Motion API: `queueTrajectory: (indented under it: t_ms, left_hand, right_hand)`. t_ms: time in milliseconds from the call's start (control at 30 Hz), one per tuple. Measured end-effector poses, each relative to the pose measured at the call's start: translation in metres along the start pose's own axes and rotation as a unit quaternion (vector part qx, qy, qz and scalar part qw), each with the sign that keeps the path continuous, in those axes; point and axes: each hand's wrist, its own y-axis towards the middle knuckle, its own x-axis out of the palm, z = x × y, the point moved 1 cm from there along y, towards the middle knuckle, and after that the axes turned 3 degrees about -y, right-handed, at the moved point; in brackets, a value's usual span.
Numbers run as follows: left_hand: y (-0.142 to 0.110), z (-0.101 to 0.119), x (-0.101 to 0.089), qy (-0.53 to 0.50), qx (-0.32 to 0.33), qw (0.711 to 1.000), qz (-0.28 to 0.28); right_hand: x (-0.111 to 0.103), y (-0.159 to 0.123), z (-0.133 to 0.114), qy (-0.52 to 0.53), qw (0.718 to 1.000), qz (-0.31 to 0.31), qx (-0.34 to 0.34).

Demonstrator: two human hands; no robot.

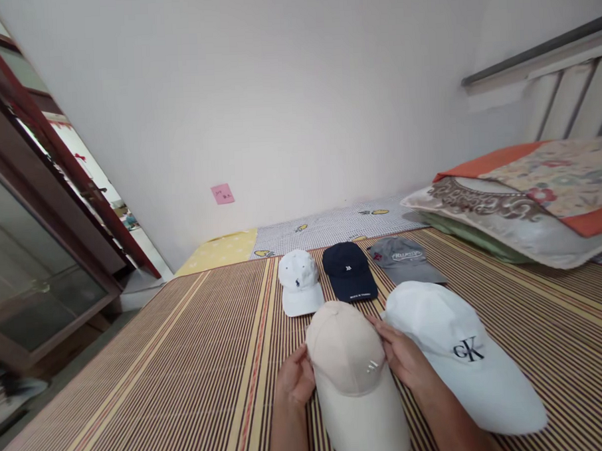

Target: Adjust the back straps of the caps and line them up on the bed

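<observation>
A beige cap point(350, 366) lies on the striped bamboo mat point(187, 363) right in front of me, brim toward me. My left hand point(294, 379) grips its left side and my right hand point(404, 357) grips its right side, fingers curled on the crown. A large white cap point(461, 351) with dark letters rests just to the right, touching my right hand. Farther back sit three caps in a row: a small white cap point(298, 282), a navy cap point(349, 271) and a grey cap point(405, 257).
Stacked pillows and a folded floral quilt point(529, 195) lie at the right. A checked sheet point(331, 224) edges the mat by the white wall, which bears a pink sticky note point(222, 194). A glass-paned wooden door point(41, 217) stands at the left.
</observation>
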Motion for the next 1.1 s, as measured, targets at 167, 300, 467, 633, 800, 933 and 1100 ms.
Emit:
queueTrajectory:
  t_ms: [167,300,467,633,800,933,1100]
  left_hand:
    - [-0.005,-0.004,0.006,0.027,0.013,1.0,0.008]
    - [-0.006,-0.006,0.01,0.042,0.023,0.999,0.021]
    - [-0.007,-0.005,0.012,0.049,0.042,0.996,0.059]
    - [-0.01,-0.005,0.015,0.055,0.069,0.992,0.094]
    - [-0.011,-0.005,0.015,0.094,0.107,0.985,0.099]
    - [-0.014,-0.006,0.005,0.134,0.17,0.963,0.159]
    - [-0.04,0.005,-0.005,0.169,0.22,0.942,0.19]
  right_hand:
    - [0.002,-0.004,0.0,-0.016,1.0,-0.009,0.013]
    - [0.002,-0.003,0.002,-0.031,1.0,0.002,-0.002]
    - [0.002,0.005,0.008,-0.074,0.996,0.024,-0.037]
    - [0.0,0.006,0.014,-0.162,0.98,0.066,-0.098]
    - [-0.003,-0.006,0.007,-0.273,0.945,0.099,-0.153]
    - [-0.002,-0.029,-0.009,-0.334,0.919,0.1,-0.182]
    - [-0.004,-0.093,-0.034,-0.364,0.902,0.065,-0.221]
